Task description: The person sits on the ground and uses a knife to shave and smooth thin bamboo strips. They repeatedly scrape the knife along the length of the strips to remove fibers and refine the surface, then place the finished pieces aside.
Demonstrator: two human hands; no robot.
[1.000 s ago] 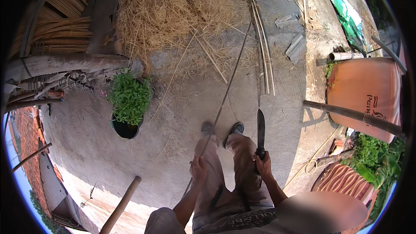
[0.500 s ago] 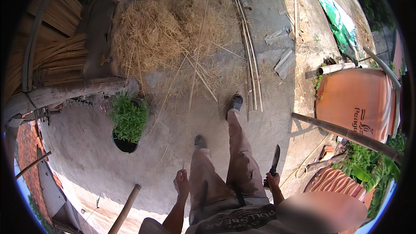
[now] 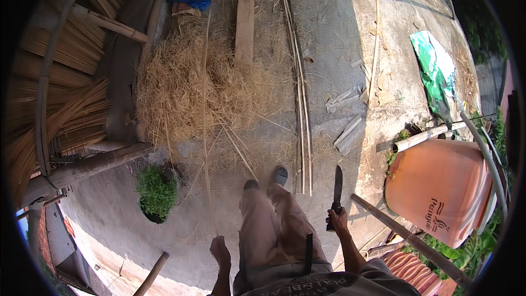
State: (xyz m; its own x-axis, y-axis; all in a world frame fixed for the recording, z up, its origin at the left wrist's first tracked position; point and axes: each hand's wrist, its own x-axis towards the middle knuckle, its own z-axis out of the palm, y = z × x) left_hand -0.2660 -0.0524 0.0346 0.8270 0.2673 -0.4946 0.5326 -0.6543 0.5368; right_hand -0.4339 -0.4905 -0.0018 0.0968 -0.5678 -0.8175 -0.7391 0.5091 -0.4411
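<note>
A long, thin bamboo strip (image 3: 206, 131) runs from my left hand (image 3: 220, 250) away over the straw pile. The fingers of that hand are closed around its near end. In my right hand (image 3: 338, 220) is a large knife (image 3: 338, 183) with a dark blade and a dark handle. Its blade points up and away from me, above the concrete floor. The fingers wrap round the handle. My feet stand just short of the straw pile (image 3: 219, 85).
Long bamboo strips (image 3: 300, 93) lie on the floor ahead. A wooden plank (image 3: 245, 22) rests in the straw. At left are a potted green plant (image 3: 155, 191) and stacked bamboo strips (image 3: 71, 104). An orange tank (image 3: 438, 181) and a slanting pole (image 3: 405, 234) are at right.
I have stepped forward, and my feet are now side by side. The strip in my left hand and the knife in my right hand have come along, both still held.
</note>
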